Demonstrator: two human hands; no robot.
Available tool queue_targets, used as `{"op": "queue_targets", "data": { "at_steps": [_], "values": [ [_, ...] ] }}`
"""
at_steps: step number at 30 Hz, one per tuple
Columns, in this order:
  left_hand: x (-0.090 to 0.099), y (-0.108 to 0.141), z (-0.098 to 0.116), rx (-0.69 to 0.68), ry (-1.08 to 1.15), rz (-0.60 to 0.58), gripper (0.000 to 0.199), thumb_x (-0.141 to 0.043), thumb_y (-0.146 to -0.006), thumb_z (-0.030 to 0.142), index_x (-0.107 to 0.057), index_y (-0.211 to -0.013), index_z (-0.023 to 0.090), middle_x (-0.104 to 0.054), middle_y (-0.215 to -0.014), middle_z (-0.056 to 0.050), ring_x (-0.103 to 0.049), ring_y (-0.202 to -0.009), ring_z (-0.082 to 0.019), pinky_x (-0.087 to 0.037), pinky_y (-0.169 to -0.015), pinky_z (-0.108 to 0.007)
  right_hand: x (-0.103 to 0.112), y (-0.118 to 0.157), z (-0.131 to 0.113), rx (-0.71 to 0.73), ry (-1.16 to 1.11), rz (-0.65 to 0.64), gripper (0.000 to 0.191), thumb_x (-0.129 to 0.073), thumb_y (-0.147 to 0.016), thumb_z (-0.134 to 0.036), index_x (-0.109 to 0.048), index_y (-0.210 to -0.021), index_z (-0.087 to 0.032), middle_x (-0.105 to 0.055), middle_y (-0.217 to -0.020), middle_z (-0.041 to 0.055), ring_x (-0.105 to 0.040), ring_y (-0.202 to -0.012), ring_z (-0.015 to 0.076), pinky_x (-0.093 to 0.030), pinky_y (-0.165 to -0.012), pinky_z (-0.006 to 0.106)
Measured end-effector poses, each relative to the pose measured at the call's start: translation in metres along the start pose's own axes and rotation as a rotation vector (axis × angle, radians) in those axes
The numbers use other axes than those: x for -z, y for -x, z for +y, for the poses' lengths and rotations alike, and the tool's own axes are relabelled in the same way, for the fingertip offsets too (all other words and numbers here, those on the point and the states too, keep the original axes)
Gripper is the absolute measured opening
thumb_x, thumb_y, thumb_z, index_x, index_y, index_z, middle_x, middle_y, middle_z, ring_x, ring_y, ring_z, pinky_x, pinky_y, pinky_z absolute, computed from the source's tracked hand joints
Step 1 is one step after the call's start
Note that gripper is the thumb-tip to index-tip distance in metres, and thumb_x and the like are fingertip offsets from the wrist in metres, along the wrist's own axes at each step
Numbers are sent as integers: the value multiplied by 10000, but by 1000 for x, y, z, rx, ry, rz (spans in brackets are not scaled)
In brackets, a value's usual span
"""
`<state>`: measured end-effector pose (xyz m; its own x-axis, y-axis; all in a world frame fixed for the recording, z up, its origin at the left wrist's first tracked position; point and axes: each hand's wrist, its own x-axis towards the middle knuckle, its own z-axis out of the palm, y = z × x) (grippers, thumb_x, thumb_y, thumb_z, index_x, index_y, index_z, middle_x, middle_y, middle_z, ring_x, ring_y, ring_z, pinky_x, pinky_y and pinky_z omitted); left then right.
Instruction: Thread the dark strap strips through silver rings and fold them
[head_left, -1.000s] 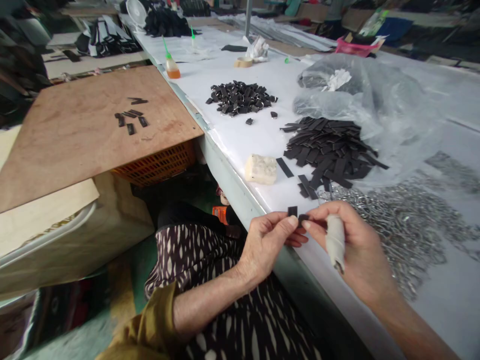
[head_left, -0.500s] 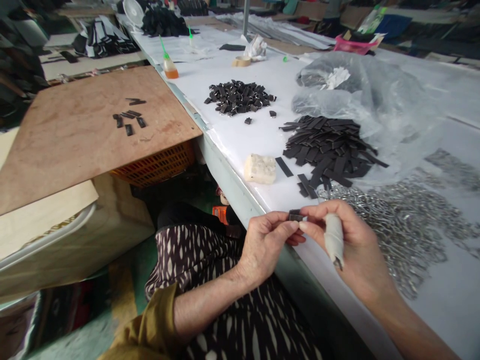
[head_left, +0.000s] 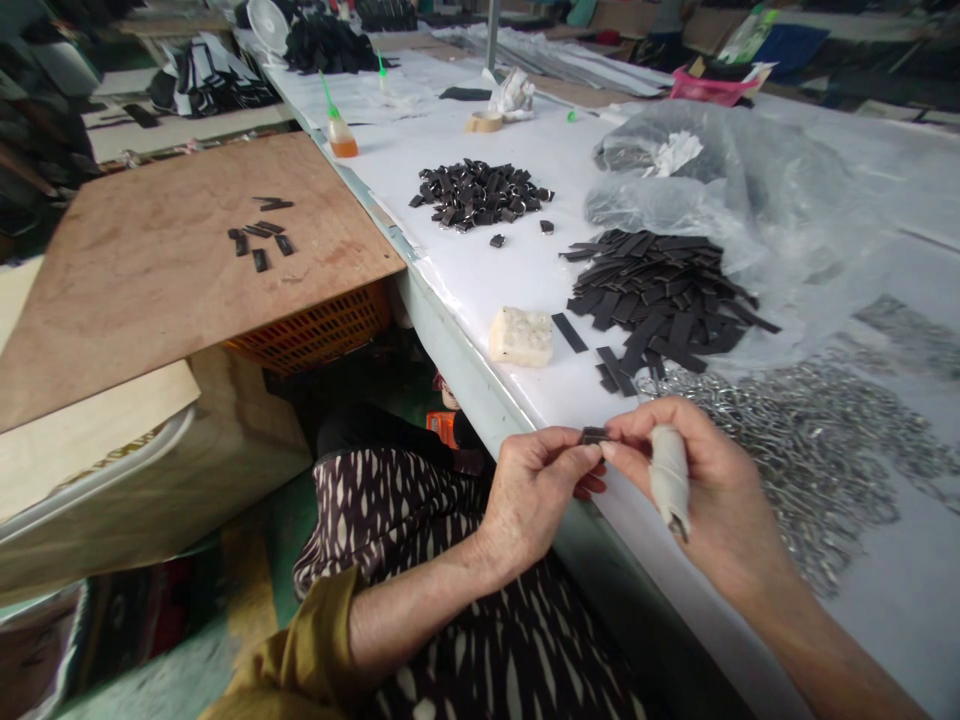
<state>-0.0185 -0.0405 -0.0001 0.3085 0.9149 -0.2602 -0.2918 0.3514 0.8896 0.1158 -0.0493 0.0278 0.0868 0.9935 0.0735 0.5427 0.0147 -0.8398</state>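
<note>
A small folded black strip point(head_left: 594, 435) is pinched between the fingertips of my left hand point(head_left: 534, 500) and my right hand point(head_left: 709, 490). My right hand also keeps a white-wrapped tool point(head_left: 669, 470) with a small metal tip against its palm. Just beyond my fingers lies a heap of flat black strips point(head_left: 664, 295), with a few loose strips nearer my hands. A heap of small silver metal loops point(head_left: 810, 450) spreads to the right of my right hand. A pale waxy block point(head_left: 521, 337) sits on the white table point(head_left: 517, 270).
A pile of black pieces with metal fittings point(head_left: 480, 195) and a clear plastic bag point(head_left: 712, 175) lie farther along the table. Left of its edge are a wooden board point(head_left: 150, 270) bearing several black pieces, an orange crate point(head_left: 315, 337) and a glue bottle point(head_left: 339, 130).
The two ends of black strip, separate at first, have come together into one folded piece between my fingertips. My hands have moved slightly closer together.
</note>
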Motion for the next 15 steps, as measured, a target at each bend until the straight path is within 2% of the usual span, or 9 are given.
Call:
{"op": "queue_targets", "data": {
  "at_steps": [3,6,8,11,15],
  "values": [
    [5,1,1,-51,-176,3,210,-567,-779,310,-666,-776,124,-595,-762,-51,-517,-558,-96,-394,-467,-200,1,-1,0,-11,-14,-20,144,-639,-743,-280,-501,-764,-244,-609,-834,-16,-569,-680,113,-467,-586,236],
    [8,1,4,-115,-280,39,219,-601,-754,314,-683,-883,157,-610,-867,-55,-509,-593,-92,-381,-458,-188,3,-1,0,-39,-42,-39,155,-645,-734,-290,-498,-754,-243,-617,-830,-19,-573,-669,113,-465,-587,237],
    [7,1,6,-52,-205,10,247,-614,-740,306,-678,-917,147,-615,-775,-48,-516,-575,-103,-379,-448,-193,3,-2,1,-78,-76,-57,155,-644,-731,-297,-501,-759,-246,-620,-802,-20,-575,-640,120,-460,-560,245],
    [2,-1,7,81,29,-64,226,-621,-714,262,-671,-855,93,-613,-707,-60,-559,-588,-133,-420,-473,-215,2,-2,0,-155,-153,-91,167,-653,-713,-287,-499,-765,-249,-616,-739,-27,-577,-594,130,-458,-519,252],
    [-2,-3,7,106,159,-22,183,-625,-693,220,-665,-773,60,-624,-681,-80,-580,-631,-147,-473,-576,-252,0,-2,-2,-171,-133,-67,188,-672,-684,-248,-497,-752,-238,-624,-732,-30,-578,-598,121,-464,-529,231]
  ]
}}
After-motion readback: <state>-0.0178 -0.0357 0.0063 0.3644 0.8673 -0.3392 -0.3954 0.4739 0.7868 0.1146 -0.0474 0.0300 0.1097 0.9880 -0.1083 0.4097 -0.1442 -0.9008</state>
